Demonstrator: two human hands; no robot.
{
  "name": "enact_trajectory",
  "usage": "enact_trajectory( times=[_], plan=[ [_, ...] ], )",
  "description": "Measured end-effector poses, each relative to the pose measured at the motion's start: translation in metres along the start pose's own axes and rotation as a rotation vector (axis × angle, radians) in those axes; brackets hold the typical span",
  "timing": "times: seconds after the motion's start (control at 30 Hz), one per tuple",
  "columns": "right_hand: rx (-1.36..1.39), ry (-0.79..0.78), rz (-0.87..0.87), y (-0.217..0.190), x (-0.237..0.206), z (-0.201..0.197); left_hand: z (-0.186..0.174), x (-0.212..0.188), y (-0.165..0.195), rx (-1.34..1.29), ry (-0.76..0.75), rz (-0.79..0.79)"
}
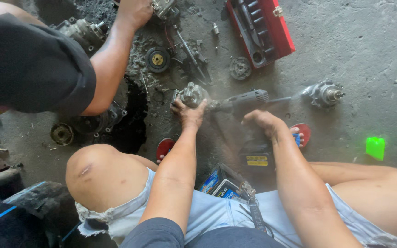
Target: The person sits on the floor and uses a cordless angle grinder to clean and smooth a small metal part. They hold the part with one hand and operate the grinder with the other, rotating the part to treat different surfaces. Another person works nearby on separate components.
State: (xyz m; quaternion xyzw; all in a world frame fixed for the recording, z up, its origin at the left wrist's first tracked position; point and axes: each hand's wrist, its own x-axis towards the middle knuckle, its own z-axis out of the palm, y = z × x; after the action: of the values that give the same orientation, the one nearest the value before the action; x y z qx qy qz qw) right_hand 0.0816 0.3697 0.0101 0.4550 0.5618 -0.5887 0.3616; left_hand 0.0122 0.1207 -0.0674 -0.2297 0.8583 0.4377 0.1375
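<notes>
I see a red socket-set case (pixel 272 27) open on the concrete floor (pixel 368 69), a green plastic piece (pixel 375 148) well apart, and a black pulley (pixel 157 59).

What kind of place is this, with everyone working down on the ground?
Probably an informal repair workshop. On the grimy concrete floor lie an open red socket set and loose metal machine parts; the left hand steadies one, the right hand grips a cordless power tool.

- Location type: informal mechanical repair workshop, work done on a stained concrete floor (pixel 354 55).
- Evidence beyond the fingertips: open red socket-set case (pixel 279 32), pulley (pixel 157 59), dismantled metal assemblies (pixel 323 93).
- Evidence between the hands: cordless power tool (pixel 244 100).
</notes>
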Motion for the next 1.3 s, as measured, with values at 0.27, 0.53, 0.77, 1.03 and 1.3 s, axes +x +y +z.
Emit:
enact_trajectory(
  times=[0.27,0.53,0.77,1.03,1.3],
  plan=[
    [-0.158,-0.010,-0.152,-0.003,0.001,0.000,0.001,0.002,-0.003,0.027,-0.007,0.003],
    [-0.073,0.046,-0.105,-0.003,-0.009,-0.017,-0.014,-0.006,0.015,0.017,-0.046,-0.004],
    [-0.105,0.040,-0.196,-0.003,-0.003,-0.032,-0.017,-0.009,0.017,0.021,-0.106,-0.027],
    [-0.134,-0.012,-0.265,0.003,0.027,0.002,-0.004,-0.003,0.000,-0.013,0.001,0.118],
    [-0.071,-0.026,-0.145,-0.007,0.027,-0.001,-0.001,-0.006,-0.002,-0.020,0.030,0.172]
  ],
)
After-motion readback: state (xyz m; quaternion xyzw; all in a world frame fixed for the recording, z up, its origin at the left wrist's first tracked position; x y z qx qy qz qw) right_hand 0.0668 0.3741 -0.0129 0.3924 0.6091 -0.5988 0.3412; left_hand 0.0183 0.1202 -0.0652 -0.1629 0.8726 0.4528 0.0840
